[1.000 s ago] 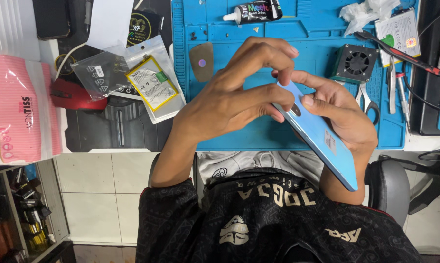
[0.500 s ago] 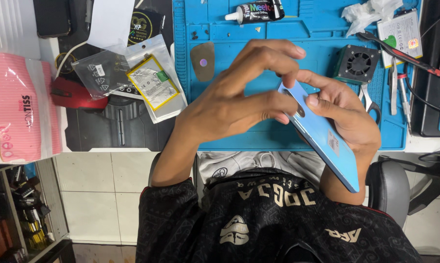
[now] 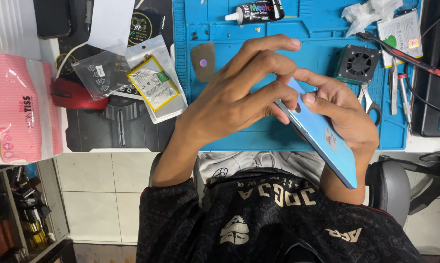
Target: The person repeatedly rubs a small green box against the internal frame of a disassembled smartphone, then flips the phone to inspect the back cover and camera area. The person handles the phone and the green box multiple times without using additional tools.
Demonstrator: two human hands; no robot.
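hands raised over a blue silicone repair mat, right hand gripping a light blue slim smartphone edge-on, left hand fingertips pinching its upper end; 1 slip could likely drop it.

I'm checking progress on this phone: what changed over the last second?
Little: the left hand and right hand keep gripping the light blue phone, tilted on edge above the blue mat; only the fingers shifted slightly. Glue tube, fan and battery pouch stayed.
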